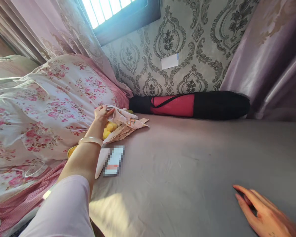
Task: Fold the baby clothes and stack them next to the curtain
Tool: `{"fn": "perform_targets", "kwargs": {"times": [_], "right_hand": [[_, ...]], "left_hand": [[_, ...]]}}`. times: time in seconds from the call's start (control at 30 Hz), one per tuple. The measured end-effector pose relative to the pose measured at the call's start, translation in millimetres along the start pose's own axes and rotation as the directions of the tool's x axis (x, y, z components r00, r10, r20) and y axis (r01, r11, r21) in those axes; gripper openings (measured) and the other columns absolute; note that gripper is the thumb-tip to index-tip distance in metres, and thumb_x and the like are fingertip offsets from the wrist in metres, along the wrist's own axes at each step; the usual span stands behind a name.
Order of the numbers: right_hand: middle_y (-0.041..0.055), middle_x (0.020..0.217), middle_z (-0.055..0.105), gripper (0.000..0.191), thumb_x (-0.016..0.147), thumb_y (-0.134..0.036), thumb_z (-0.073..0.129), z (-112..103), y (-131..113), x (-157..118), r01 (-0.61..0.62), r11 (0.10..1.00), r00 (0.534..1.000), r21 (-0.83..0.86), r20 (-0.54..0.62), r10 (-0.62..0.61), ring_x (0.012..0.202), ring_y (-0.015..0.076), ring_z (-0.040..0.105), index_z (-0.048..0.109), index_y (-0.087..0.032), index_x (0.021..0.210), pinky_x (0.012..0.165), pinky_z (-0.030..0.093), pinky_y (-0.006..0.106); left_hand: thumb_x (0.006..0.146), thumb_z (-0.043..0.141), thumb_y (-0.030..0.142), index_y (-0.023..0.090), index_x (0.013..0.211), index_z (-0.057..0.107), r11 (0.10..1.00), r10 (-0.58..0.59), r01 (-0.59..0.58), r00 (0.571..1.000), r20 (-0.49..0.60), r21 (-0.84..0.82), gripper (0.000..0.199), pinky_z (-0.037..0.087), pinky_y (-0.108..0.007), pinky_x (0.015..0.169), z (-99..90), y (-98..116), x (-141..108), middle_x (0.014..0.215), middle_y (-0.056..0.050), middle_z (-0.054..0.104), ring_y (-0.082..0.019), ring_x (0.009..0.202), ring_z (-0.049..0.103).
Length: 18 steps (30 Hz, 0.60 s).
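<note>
My left hand (103, 113) is stretched far forward, its fingers closed on a pale cloth with a small colored print (124, 117). The cloth hangs in folds from the fingers onto the bed. Beneath and beside it lie yellow soft-looking things (110, 127), partly covered by the hand and cloth. At lower right, my right hand (263, 210) hovers over or rests on the grey sheet (177, 177); I cannot tell which. Its thumb and forefinger are apart and it holds nothing visible.
A phone-like object with a blurred screen (114, 161) lies by a pale flat item (102, 161), near my left forearm. Floral bedding (51, 98) is heaped at left. A long black and red bag (172, 105) lies along the patterned wall (197, 49). Curtains (268, 65) hang at right.
</note>
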State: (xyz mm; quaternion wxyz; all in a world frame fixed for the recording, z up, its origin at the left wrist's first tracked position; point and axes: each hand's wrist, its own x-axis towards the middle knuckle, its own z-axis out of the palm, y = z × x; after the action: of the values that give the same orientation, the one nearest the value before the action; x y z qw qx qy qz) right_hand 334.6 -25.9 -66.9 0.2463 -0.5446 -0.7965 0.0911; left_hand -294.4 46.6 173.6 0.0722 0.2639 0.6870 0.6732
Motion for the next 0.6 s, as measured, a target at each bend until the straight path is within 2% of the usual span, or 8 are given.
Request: {"fn": "perform_targets", "kwargs": {"times": [0.1, 0.13, 0.23, 0.3, 0.4, 0.47, 0.53, 0.6], "right_hand": [[0.0072, 0.101, 0.068, 0.044, 0.089, -0.055, 0.041, -1, -2, 1, -0.003, 1.000, 1.000, 0.010, 0.014, 0.003, 0.086, 0.0242, 0.066, 0.061, -0.024, 0.114, 0.077, 0.052, 0.037], [0.0073, 0.100, 0.068, 0.044, 0.089, -0.055, 0.041, -2, -3, 1, -0.005, 1.000, 1.000, 0.013, 0.016, 0.005, 0.086, 0.0241, 0.066, 0.061, -0.024, 0.114, 0.077, 0.052, 0.037], [0.0082, 0.100, 0.068, 0.044, 0.089, -0.054, 0.042, -2, -6, 3, -0.011, 1.000, 1.000, 0.021, 0.020, 0.010, 0.089, 0.0249, 0.066, 0.064, -0.023, 0.111, 0.076, 0.052, 0.037], [0.0088, 0.101, 0.068, 0.043, 0.088, -0.053, 0.042, -3, -9, 3, -0.027, 0.999, 0.999, 0.023, 0.020, 0.027, 0.090, 0.0256, 0.065, 0.064, -0.023, 0.110, 0.077, 0.052, 0.038], [0.0084, 0.101, 0.069, 0.041, 0.088, -0.049, 0.043, -7, -13, 3, -0.067, 0.997, 0.998, 0.042, 0.026, 0.065, 0.091, 0.0250, 0.065, 0.065, -0.022, 0.110, 0.079, 0.051, 0.038], [0.0078, 0.096, 0.070, 0.039, 0.087, -0.047, 0.044, -13, -16, 7, -0.081, 0.993, 0.995, 0.088, 0.058, 0.076, 0.087, 0.0236, 0.066, 0.066, -0.022, 0.109, 0.076, 0.052, 0.036], [0.0066, 0.087, 0.071, 0.037, 0.087, -0.046, 0.044, -26, -24, 15, -0.093, 0.984, 0.990, 0.155, 0.122, 0.074, 0.079, 0.0222, 0.067, 0.068, -0.023, 0.106, 0.070, 0.053, 0.033], [0.0055, 0.082, 0.072, 0.036, 0.087, -0.045, 0.045, -44, -39, 28, -0.110, 0.969, 0.983, 0.222, 0.168, 0.073, 0.074, 0.0216, 0.067, 0.069, -0.024, 0.104, 0.067, 0.053, 0.032]], "left_hand": [[0.094, 0.045, 0.018, 0.019, 0.094, 0.047, 0.975, 0.001, -0.001, 1.000, 0.000, -0.221, 0.003, 0.054, -0.018, 0.066, 11.4, 24, -2, 0.070, 0.004, 0.059, -0.006, 0.065, 0.065], [0.093, 0.045, 0.015, 0.021, 0.097, 0.046, 0.946, -0.006, 0.013, 1.000, 0.022, -0.323, 0.007, 0.055, -0.017, 0.066, 14.7, 30, -5, 0.071, 0.005, 0.059, -0.007, 0.066, 0.066], [0.089, 0.047, 0.007, 0.024, 0.104, 0.049, 0.821, 0.005, 0.094, 0.985, 0.171, -0.562, 0.022, 0.053, -0.016, 0.058, 25.8, 50, -22, 0.068, 0.006, 0.060, -0.008, 0.062, 0.067], [0.086, 0.049, 0.006, 0.022, 0.104, 0.053, 0.813, 0.060, 0.121, 0.956, 0.288, -0.570, 0.024, 0.046, -0.013, 0.046, 35.3, 64, -37, 0.066, 0.005, 0.060, -0.008, 0.053, 0.064], [0.080, 0.053, 0.006, 0.017, 0.103, 0.058, 0.858, 0.171, 0.087, 0.881, 0.442, -0.506, 0.026, 0.036, -0.014, 0.035, 50.3, 91, -64, 0.059, 0.004, 0.058, -0.006, 0.040, 0.054], [0.075, 0.053, 0.008, 0.015, 0.105, 0.060, 0.891, 0.237, 0.048, 0.800, 0.551, -0.452, 0.032, 0.034, -0.016, 0.033, 58.3, 109, -83, 0.051, 0.006, 0.052, -0.007, 0.035, 0.048], [0.071, 0.053, 0.011, 0.015, 0.108, 0.061, 0.918, 0.308, -0.053, 0.720, 0.622, -0.393, 0.038, 0.032, -0.017, 0.032, 64.0, 125, -106, 0.047, 0.007, 0.048, -0.008, 0.033, 0.044], [0.069, 0.057, 0.013, 0.018, 0.111, 0.061, 0.905, 0.413, -0.225, 0.660, 0.628, -0.360, 0.042, 0.031, -0.017, 0.033, 68.1, 135, -131, 0.051, 0.007, 0.051, -0.007, 0.034, 0.043]]}}
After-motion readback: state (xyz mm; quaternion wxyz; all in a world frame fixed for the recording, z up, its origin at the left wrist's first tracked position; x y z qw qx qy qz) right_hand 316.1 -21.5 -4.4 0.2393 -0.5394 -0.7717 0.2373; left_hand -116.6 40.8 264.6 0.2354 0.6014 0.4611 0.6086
